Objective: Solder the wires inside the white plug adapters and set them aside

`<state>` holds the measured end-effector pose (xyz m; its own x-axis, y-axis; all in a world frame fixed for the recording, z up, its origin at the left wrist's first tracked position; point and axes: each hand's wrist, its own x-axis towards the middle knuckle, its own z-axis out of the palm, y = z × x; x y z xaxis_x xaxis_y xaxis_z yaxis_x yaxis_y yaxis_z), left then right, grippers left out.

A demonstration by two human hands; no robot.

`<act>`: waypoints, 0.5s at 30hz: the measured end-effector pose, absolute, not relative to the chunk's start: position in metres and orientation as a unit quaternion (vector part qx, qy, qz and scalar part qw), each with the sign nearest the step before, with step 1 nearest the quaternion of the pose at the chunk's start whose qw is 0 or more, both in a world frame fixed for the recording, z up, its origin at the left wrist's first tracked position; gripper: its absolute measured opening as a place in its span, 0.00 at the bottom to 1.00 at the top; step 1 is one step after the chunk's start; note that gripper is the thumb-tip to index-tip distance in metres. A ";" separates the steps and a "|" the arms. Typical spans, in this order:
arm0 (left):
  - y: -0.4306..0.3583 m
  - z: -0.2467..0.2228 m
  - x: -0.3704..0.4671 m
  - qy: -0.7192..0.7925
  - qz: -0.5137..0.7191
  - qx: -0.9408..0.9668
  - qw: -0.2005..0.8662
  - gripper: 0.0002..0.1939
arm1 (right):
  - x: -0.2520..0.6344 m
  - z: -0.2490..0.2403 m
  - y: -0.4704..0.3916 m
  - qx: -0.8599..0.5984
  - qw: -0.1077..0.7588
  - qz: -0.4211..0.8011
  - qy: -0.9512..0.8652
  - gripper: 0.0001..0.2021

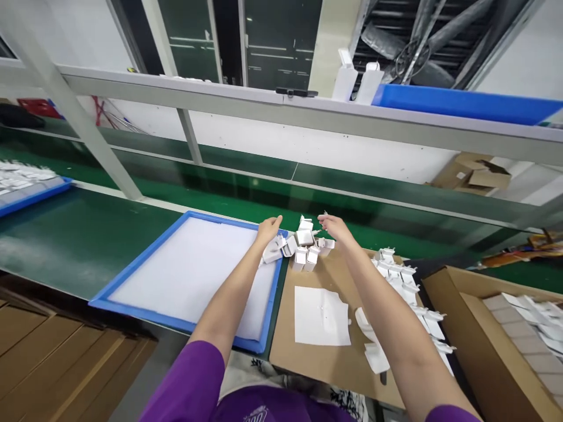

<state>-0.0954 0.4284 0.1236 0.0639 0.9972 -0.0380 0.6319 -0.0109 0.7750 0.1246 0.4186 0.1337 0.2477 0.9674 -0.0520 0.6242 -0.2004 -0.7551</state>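
White boxes (304,237) lie between left hand (268,229) and right hand (334,227) (grips, I cannot tell).

White boxes (304,237) cluster around the tray's (139,258) far right corner. Two stand upright; others lie tipped, some with open flaps.

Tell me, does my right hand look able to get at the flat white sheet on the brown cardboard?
Probably yes: the white sheet lies flat on the brown cardboard with nothing visible covering it. The right hand is beyond it, and the way back toward the body looks free.
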 end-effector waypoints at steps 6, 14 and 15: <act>0.427 0.115 -0.125 0.589 0.233 0.697 0.336 0.21 | 0.172 0.136 0.428 -0.755 0.268 0.237 -0.549 0.16; 0.392 0.102 -0.173 0.501 0.138 0.785 0.339 0.33 | 0.166 0.122 0.475 -0.777 0.208 0.184 -0.565 0.17; 0.389 0.100 -0.175 0.492 0.131 0.793 0.335 0.34 | 0.163 0.119 0.479 -0.781 0.201 0.180 -0.564 0.17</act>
